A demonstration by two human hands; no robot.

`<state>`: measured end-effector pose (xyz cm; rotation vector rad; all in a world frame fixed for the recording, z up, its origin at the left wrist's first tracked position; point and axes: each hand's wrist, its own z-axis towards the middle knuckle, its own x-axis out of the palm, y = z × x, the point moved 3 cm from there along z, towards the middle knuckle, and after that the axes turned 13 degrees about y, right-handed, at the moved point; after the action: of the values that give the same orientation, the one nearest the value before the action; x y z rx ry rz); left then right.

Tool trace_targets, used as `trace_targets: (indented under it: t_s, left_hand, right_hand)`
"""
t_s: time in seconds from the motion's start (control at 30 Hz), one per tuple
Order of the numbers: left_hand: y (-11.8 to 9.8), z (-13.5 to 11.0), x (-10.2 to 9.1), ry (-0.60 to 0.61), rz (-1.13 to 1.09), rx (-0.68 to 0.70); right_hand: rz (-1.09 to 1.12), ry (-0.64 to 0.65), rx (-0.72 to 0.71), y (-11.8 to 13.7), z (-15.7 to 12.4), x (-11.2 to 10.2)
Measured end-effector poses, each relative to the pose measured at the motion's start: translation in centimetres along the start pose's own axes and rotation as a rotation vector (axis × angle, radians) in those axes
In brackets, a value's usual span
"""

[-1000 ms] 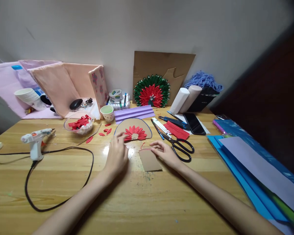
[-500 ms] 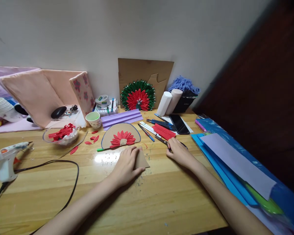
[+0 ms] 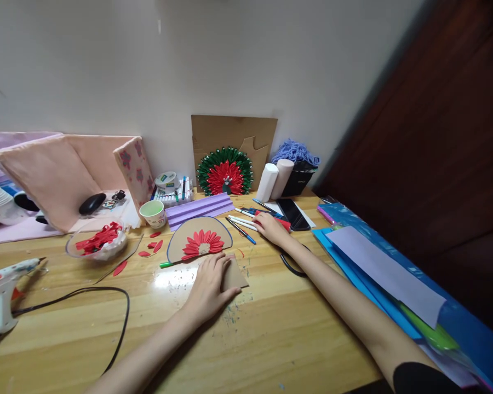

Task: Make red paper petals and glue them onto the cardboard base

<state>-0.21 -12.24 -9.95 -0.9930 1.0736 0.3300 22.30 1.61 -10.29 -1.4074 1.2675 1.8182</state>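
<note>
My left hand (image 3: 211, 282) lies flat, fingers together, on a small brown card piece (image 3: 235, 278) near the middle of the wooden table (image 3: 271, 339). Just beyond it are a green pen (image 3: 168, 264) and a half-round card bearing a red paper flower (image 3: 200, 241). My right hand (image 3: 271, 227) reaches forward, fingers stretched over several pens (image 3: 241, 223) and a strip of red paper (image 3: 285, 224); I see nothing gripped in it. Black scissors (image 3: 291, 266) lie partly under my right forearm.
A glue gun (image 3: 0, 293) with a looping black cable (image 3: 86, 306) sits at the left. Behind are a bowl of red petals (image 3: 96, 243), a cup (image 3: 153, 212), purple folded paper (image 3: 199, 207), a peacock craft (image 3: 225, 176) and a phone (image 3: 292, 213). Blue and lilac sheets (image 3: 378, 268) cover the right edge.
My left hand slid right onto the brown card and stayed there. My right hand left the card, passed the scissors and reached farther to the pens. The view turned right.
</note>
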Motion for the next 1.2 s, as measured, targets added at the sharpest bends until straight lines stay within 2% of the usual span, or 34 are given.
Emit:
trace_targets:
  t_s: [0.2, 0.33, 0.53, 0.63, 0.7, 0.8, 0.93, 1.07, 1.2]
  left_hand:
    - [-0.2, -0.1, -0.1, -0.002, -0.007, -0.002]
    - [-0.4, -0.4, -0.5, -0.079, -0.041, -0.052]
    - [-1.3, 0.2, -3.0, -0.121, -0.212, -0.122]
    - [-1.9, 0.8, -3.7, -0.094, -0.27, -0.146]
    - [-2.3, 1.3, -3.6, -0.059, -0.256, -0.152]
    - [-2.9, 1.7, -3.1, -0.021, -0.227, -0.121]
    - [-3.8, 1.8, -2.7, 0.06, -0.2, 0.007]
    - [-4.5, 1.7, -2.9, 0.114, -0.216, 0.093]
    - [-5.0, 1.3, -3.3, 0.171, -0.25, 0.125]
  right_hand:
    - [0.072, -0.019, 0.09, 1.0, 1.6, -1.3]
    - [0.249, -0.025, 0.131, 2.5, 2.1, -2.8]
    - [0.642, 0.154, -0.045, 7.1, -1.0, -2.7]
    - [1.02, 0.259, -0.151, 9.4, -3.0, -2.2]
    - [1.186, 0.297, -0.195, 10.4, -3.9, -2.1]
    - [1.189, 0.351, -0.216, 11.1, -4.9, -2.2]
    - [1.129, 0.442, -0.206, 11.0, -5.9, -1.8]
    - [1.144, 0.53, -0.198, 10.7, -6.3, -1.4]
    - [1.1, 0.614, -0.247, 11.3, -6.9, -1.9]
